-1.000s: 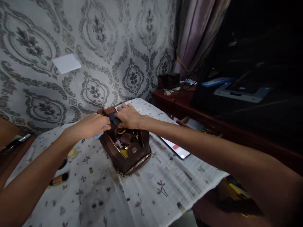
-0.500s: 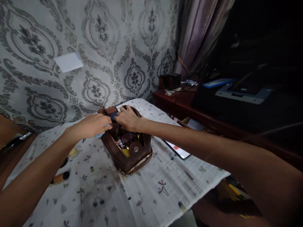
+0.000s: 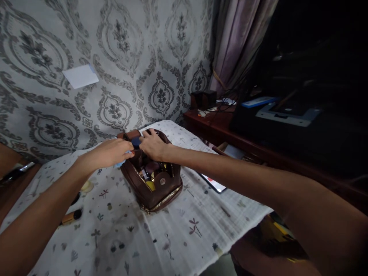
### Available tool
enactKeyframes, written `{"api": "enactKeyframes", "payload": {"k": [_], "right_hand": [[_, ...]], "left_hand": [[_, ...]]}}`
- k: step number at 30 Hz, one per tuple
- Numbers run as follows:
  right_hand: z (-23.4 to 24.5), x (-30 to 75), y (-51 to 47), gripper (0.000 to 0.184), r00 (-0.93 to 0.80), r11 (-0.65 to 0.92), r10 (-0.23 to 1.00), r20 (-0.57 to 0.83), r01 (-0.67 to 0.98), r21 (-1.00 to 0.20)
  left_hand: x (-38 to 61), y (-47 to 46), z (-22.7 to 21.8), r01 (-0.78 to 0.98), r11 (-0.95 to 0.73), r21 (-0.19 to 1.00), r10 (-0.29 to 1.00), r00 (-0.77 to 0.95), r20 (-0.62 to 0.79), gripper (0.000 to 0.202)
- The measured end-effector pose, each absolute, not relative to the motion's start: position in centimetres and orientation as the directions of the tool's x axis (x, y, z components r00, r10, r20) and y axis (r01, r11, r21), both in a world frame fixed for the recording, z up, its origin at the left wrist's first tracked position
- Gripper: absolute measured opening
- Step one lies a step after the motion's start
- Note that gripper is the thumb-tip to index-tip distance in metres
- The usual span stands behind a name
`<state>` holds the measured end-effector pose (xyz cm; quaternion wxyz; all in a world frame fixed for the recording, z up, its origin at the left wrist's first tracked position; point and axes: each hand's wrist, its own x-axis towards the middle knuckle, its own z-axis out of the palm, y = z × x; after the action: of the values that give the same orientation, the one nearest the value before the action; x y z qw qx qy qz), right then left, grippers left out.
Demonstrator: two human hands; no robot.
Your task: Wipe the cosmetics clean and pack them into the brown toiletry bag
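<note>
An unzipped brown leather bag lies on the patterned cloth, with several small cosmetic items, one of them yellow, showing inside. My left hand is at its left edge, fingers closed on a crumpled light blue cloth. Over the far part of the bag, my right hand has bent fingers. Between the two hands sits a dark blue item, close against my right fingertips. What those fingers grip, if anything, is hidden.
A phone with a lit screen lies right of the bag, partly under my right forearm. On the left are a tube with a black cap and a pale yellow item. A dark red desk stands at the right.
The view has shifted slightly, so everything sits a little further left. Both hands keep nearly the same place at the bag.
</note>
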<state>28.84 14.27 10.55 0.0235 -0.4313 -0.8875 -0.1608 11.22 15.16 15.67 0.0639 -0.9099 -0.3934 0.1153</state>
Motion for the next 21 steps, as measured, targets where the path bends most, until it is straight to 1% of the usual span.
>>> {"api": "enactKeyframes", "payload": {"k": [3, 5, 11, 15, 18, 19, 21], "right_hand": [[11.0, 29.0, 14.2, 0.019, -0.642, 0.600, 0.749, 0.163, 0.762, 0.244], [11.7, 29.4, 14.1, 0.018, -0.643, 0.612, 0.751, 0.153, 0.764, 0.206], [14.3, 31.6, 12.8, 0.019, -0.596, 0.603, 0.763, 0.250, 0.796, 0.058], [14.7, 33.0, 10.9, 0.019, -0.566, 0.588, 0.782, 0.260, 0.809, -0.010], [14.3, 33.8, 9.7, 0.016, -0.566, 0.602, 0.774, 0.283, 0.797, -0.053], [14.1, 34.0, 9.5, 0.016, -0.565, 0.608, 0.768, 0.301, 0.791, -0.068], [13.7, 34.3, 8.9, 0.014, -0.560, 0.630, 0.744, 0.364, 0.769, -0.105]], "left_hand": [[11.4, 15.0, 15.9, 0.708, -0.667, -0.232, 0.745, 0.641, -0.184, 0.024], [11.6, 14.9, 16.1, 0.715, -0.663, -0.220, 0.748, 0.636, -0.188, 0.025], [11.9, 14.8, 16.0, 0.707, -0.670, -0.226, 0.742, 0.646, -0.179, 0.027], [12.1, 14.6, 15.9, 0.705, -0.672, -0.228, 0.740, 0.655, -0.154, 0.027], [12.0, 14.3, 15.8, 0.718, -0.670, -0.189, 0.740, 0.665, -0.096, 0.027], [11.8, 14.1, 15.8, 0.727, -0.667, -0.163, 0.742, 0.669, -0.051, 0.028], [11.3, 13.5, 15.6, 0.743, -0.665, -0.081, 0.737, 0.670, 0.094, 0.031]]}}
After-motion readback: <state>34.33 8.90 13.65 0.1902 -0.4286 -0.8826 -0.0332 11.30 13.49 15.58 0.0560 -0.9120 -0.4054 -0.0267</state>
